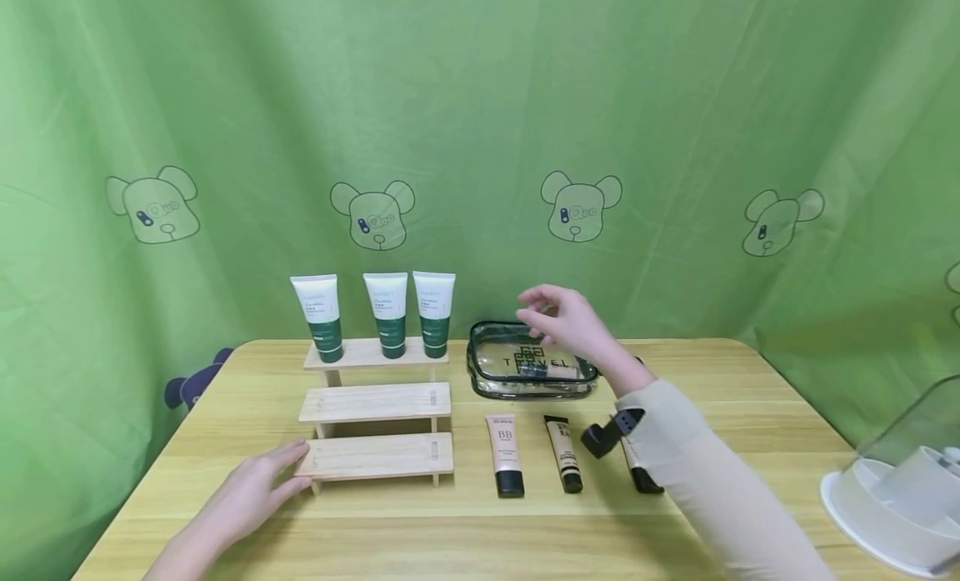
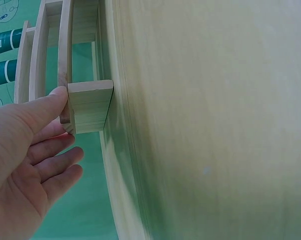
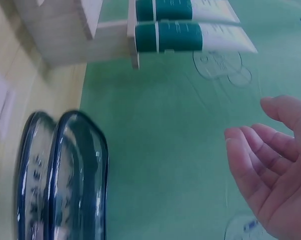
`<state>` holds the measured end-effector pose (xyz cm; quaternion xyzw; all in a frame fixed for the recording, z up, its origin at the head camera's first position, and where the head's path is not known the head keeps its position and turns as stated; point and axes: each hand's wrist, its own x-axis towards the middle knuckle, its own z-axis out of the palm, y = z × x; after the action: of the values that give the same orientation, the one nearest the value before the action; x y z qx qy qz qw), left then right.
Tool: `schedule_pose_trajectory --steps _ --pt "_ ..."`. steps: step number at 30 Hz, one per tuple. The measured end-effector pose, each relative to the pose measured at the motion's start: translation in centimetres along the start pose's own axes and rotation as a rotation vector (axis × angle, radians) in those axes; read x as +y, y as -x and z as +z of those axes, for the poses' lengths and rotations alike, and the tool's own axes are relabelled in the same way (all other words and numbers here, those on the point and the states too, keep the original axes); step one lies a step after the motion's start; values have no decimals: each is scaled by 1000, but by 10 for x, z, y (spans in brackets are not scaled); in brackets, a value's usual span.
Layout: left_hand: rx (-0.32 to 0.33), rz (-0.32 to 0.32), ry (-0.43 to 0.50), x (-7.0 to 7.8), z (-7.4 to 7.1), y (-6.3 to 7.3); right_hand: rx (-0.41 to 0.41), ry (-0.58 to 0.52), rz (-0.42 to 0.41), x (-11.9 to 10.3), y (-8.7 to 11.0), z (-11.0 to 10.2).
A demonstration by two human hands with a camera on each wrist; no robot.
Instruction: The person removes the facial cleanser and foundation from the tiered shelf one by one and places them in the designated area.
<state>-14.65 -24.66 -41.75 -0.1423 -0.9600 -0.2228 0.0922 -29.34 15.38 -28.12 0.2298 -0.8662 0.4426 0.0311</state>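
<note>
My left hand [image 1: 255, 485] lies open on the wooden table, its fingertips [image 2: 58, 97] touching the left end of the lowest step of a small wooden stepped rack [image 1: 375, 406]. Three white and green tubes [image 1: 390, 314] stand on the rack's top step. My right hand [image 1: 566, 318] hovers open, fingers relaxed, above a clear zip pouch [image 1: 528, 371] with dark trim and "TRAVEL" lettering; it holds nothing. Inside the pouch lies a small beige tube. In the right wrist view the pouch [image 3: 65, 175] is blurred.
Beige tubes with black caps [image 1: 506, 454] [image 1: 564, 454] lie in a row on the table [image 1: 465, 531] in front of the pouch; a third is partly hidden by my right sleeve. A white and clear container [image 1: 900, 498] sits at the right edge. Green cloth hangs behind.
</note>
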Motion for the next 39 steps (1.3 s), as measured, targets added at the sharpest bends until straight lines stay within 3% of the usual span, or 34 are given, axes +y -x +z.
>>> schedule_pose_trajectory --steps 10,19,39 --pt "5 -5 1 1 0 0 -22 -63 -33 -20 -35 38" --pt "0 -10 0 2 -2 0 -5 -122 -51 -35 -52 61" --pt "3 -6 -4 2 -1 0 39 -219 3 -42 -56 77"
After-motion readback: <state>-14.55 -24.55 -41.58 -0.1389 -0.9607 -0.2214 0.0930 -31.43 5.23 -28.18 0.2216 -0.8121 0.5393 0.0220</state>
